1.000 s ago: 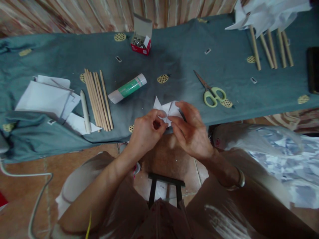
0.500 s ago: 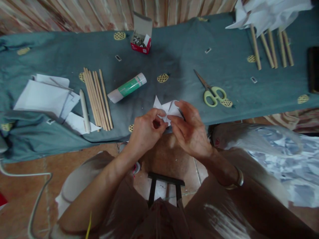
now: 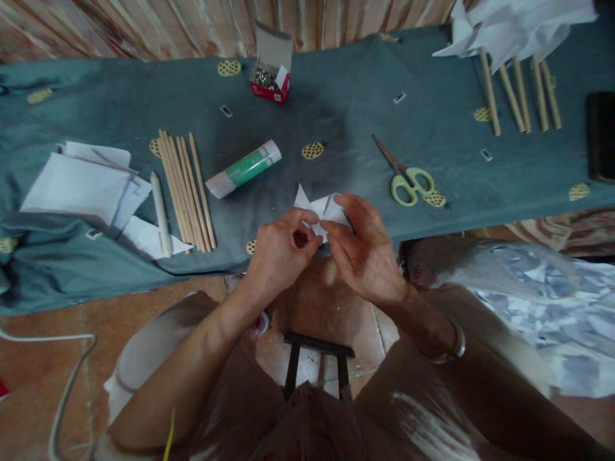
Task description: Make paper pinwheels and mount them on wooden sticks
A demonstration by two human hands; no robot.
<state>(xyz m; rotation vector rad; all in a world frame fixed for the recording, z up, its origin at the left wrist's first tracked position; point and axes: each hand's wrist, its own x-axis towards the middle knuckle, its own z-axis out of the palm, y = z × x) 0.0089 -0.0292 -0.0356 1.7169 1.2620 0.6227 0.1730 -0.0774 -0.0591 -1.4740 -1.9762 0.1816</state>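
A white paper pinwheel with pointed, folded blades is held between my two hands at the table's front edge. My left hand pinches its near left part between thumb and forefinger. From the right, my right hand grips the paper, its fingers bent over the blade and near the centre. What lies under the fingertips at the middle is hidden. Green-handled scissors lie to the right of the hands, and a glue stick with a green label lies to the left.
Several wooden sticks, a white pen-like tool and stacked paper sheets lie left. Behind stands an open red box of metal pins. Finished paper pinwheels on sticks lie far right, near a dark object. A plastic bag is below.
The view has shifted very slightly. Both hands stay on the paper pinwheel in almost the same pose.
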